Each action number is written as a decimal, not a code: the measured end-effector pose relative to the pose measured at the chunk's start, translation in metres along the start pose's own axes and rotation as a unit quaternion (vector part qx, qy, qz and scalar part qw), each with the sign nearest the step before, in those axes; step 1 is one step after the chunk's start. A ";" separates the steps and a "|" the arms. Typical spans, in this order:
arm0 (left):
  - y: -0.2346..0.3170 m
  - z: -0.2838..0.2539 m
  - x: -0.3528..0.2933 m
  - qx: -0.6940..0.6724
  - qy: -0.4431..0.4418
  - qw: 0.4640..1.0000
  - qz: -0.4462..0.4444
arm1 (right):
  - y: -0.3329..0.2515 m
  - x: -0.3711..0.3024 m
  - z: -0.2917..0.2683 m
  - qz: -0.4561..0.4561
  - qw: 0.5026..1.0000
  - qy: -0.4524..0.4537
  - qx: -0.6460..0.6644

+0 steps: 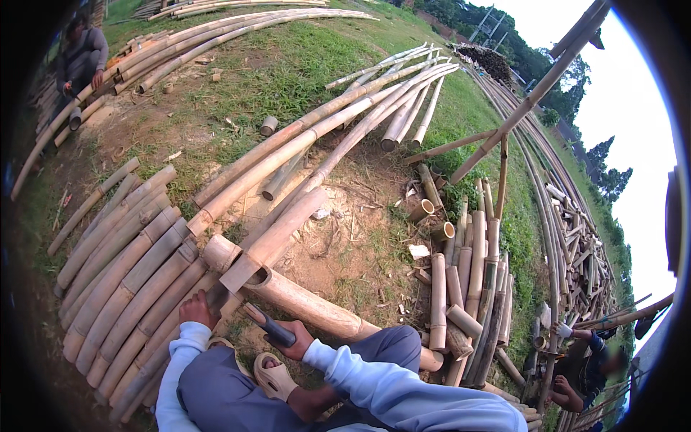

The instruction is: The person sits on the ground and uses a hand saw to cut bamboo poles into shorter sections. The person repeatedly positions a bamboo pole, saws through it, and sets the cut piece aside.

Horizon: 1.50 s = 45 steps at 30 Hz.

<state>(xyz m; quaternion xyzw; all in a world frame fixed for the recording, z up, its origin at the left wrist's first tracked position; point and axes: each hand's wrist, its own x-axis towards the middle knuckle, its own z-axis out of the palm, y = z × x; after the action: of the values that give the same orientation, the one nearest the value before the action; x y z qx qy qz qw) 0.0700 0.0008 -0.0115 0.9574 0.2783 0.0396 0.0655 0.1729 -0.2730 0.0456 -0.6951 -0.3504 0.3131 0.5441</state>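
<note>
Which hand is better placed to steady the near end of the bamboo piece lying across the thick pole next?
Probably the left hand: it is closer to the near end of the bamboo piece, at a dark flat object. The right hand is farther off and grips a dark-handled tool.

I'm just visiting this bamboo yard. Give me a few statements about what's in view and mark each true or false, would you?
1. The right hand grips a dark tool. True.
2. The person's sandals are black. False: the sandals are beige.
3. A bamboo piece rests across a thicker bamboo log. True.
4. The person's sleeves are red. False: the sleeves are light blue.
5. Nobody else is in sight. False: one co-worker is at the upper left, another at the lower right.
</note>
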 end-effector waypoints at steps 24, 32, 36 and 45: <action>-0.003 -0.004 -0.003 0.000 -0.010 1.000 -0.005 | -0.015 -0.138 -0.044 0.020 0.996 -0.013 -0.081; -0.003 -0.006 -0.008 -0.007 -0.070 0.997 -0.024 | -0.017 -0.034 -0.011 0.049 0.997 -0.009 -0.062; -0.002 -0.011 -0.006 -0.001 -0.054 0.998 -0.029 | -0.028 -0.168 -0.051 0.055 0.984 -0.011 -0.167; 0.006 -0.019 0.007 0.001 -0.096 0.995 -0.022 | 0.005 0.000 -0.002 0.010 0.999 -0.011 -0.051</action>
<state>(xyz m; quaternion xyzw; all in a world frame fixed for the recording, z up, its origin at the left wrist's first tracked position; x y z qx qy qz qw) 0.0767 0.0017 0.0081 0.9506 0.2913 -0.0546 0.0922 0.1752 -0.2750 0.0407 -0.7221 -0.3648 0.3076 0.5008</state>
